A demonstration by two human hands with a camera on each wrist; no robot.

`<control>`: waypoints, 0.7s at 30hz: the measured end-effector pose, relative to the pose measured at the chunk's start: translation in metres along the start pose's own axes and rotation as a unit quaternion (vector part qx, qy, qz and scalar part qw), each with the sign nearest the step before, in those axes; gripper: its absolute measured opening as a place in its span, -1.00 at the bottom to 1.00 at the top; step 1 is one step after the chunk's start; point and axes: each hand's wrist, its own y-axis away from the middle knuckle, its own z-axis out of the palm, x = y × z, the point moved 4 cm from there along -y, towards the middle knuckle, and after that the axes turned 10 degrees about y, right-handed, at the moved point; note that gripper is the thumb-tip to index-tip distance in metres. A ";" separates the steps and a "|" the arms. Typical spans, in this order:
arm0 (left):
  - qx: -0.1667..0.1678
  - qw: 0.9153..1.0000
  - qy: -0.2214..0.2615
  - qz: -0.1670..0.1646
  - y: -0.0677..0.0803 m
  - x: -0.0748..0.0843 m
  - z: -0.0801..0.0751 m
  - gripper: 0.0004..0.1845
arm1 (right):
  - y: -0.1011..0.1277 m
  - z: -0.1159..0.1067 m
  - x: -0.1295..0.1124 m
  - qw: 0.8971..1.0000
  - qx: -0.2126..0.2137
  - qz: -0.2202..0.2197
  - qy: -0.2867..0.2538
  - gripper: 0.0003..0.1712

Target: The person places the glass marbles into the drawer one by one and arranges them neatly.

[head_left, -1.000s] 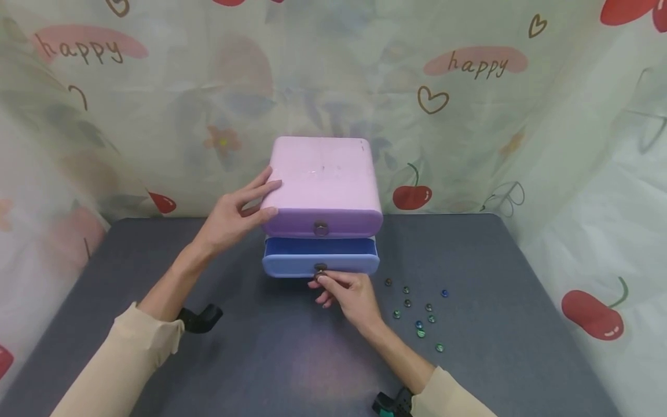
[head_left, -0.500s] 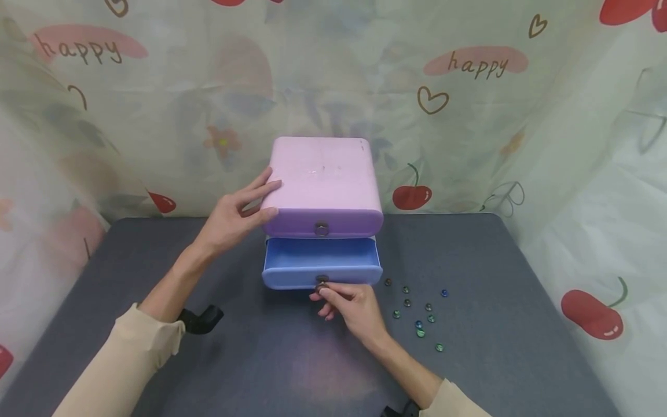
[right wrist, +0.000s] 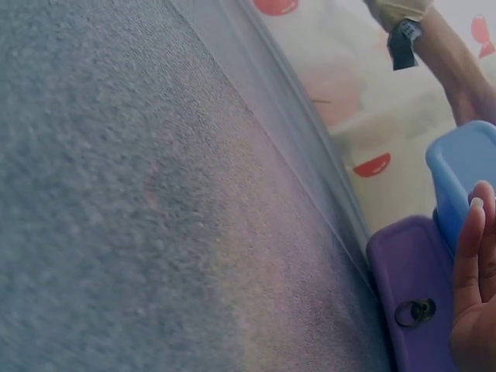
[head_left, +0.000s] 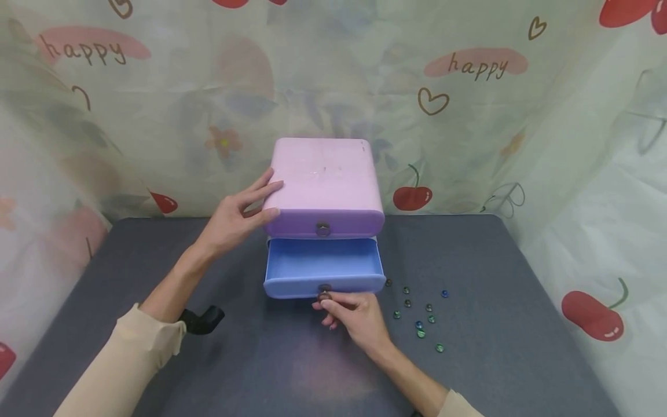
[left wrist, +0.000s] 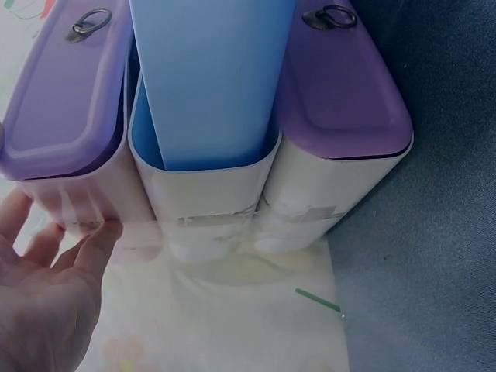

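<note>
A small drawer cabinet [head_left: 323, 174] with a pink top stands at the back of the table. The left wrist view shows three stacked drawers: the blue middle drawer [left wrist: 209, 85] sticks out, between an upper purple drawer [left wrist: 66, 93] and a lower purple drawer [left wrist: 341, 85]. My left hand [head_left: 231, 223] rests on the cabinet's upper left edge, fingers spread over its top and side. My right hand [head_left: 359, 318] pinches the ring pull [head_left: 324, 294] of the blue drawer between thumb and index finger. In the head view the visible inside of that drawer holds nothing.
Several glass marbles, among them a blue marble [head_left: 444, 293] and a green marble [head_left: 440, 348], lie on the dark grey table [head_left: 500, 324] to the right of the cabinet. A printed curtain [head_left: 333, 69] hangs behind and at both sides.
The blue drawer has slid further out toward me, with my right hand drawing back on its ring. More of its inside shows. My left hand stays on the cabinet.
</note>
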 end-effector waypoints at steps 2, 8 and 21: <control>0.001 1.000 -0.001 0.000 0.000 0.000 0.000 -0.46 | 0.002 0.000 0.000 1.000 -0.002 0.002 -0.004 -0.72; 0.003 1.000 -0.001 -0.001 0.000 0.000 0.000 -0.46 | 0.008 0.002 0.000 1.000 -0.003 0.008 -0.011 -0.73; 0.006 1.000 -0.009 -0.007 0.000 0.001 -0.001 -0.45 | 0.024 0.004 -0.002 0.999 0.012 0.016 -0.026 -0.73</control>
